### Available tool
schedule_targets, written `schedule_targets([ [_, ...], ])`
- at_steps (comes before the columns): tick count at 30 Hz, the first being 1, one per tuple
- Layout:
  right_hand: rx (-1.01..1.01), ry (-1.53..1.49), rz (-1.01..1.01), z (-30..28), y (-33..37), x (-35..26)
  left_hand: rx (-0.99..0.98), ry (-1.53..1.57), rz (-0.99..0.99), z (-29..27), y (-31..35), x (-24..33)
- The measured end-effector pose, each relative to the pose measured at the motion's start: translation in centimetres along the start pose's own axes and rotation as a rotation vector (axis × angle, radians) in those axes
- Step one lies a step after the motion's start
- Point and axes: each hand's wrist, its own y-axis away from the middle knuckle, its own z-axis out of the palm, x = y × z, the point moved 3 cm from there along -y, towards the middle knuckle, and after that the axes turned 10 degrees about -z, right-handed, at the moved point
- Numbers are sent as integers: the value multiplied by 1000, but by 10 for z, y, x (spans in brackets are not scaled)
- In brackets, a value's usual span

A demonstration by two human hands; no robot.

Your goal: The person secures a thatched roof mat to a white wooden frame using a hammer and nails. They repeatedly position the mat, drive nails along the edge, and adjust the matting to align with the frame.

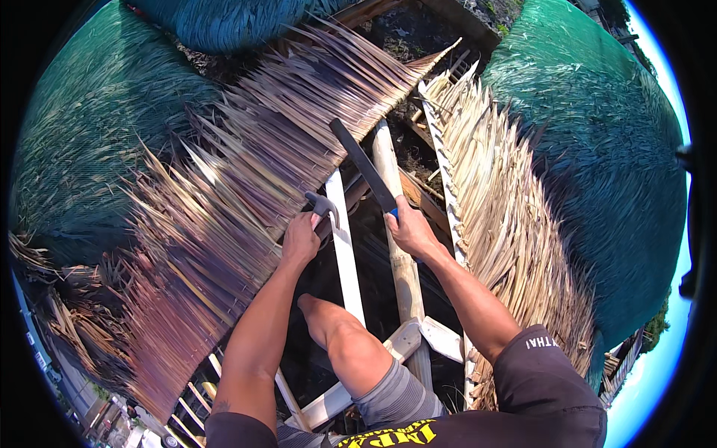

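While the person's bent leg (360, 355) shows between the 2 forearms, the left hand (300, 239) is closed around the grip of a claw hammer (323, 206), whose dark head sits in view over the inner edge of the left thatch panel (224, 187) and the flat white beam (343, 246) beside it. The right hand (412, 228) grips a machete (363, 166) by its handle, of which a bit of blue shows at the fist. Its long dark blade slants up and to the left, crossing in view the round pole (405, 280), with the tip over the inner edge of the same panel; whether blade or hammer touches anything beneath, I cannot tell. Beam and pole run up the open gap in the roof frame, between the left panel's stitched inner edge and the pale, ragged inner edge of the right thatch panel (497, 216). Near the gap's lower end, a crosspiece (404, 340) meets the pole. Beyond the panels' outer edges, green-covered thatch (590, 142) bulges on 2 sides.
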Motion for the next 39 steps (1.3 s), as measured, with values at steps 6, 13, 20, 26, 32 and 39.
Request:
schedule_targets([
  [6,635,-435,-332,-43,-25,-40,-42,27,-76,10,-29,-2],
  [13,24,41,-59,7,-40,16,76,-41,79,10,-40,4],
  [20,445,-1269,487,45,-225,91,-7,-134,250,40,-96,30],
  [26,647,-1537,561,60,-331,133,-49,-236,207,56,-112,32],
  [32,709,-1482,697,68,-346,114,-3,-319,187,59,-110,38],
  [39,863,-1090,431,44,-300,55,-57,-341,151,58,-108,40],
])
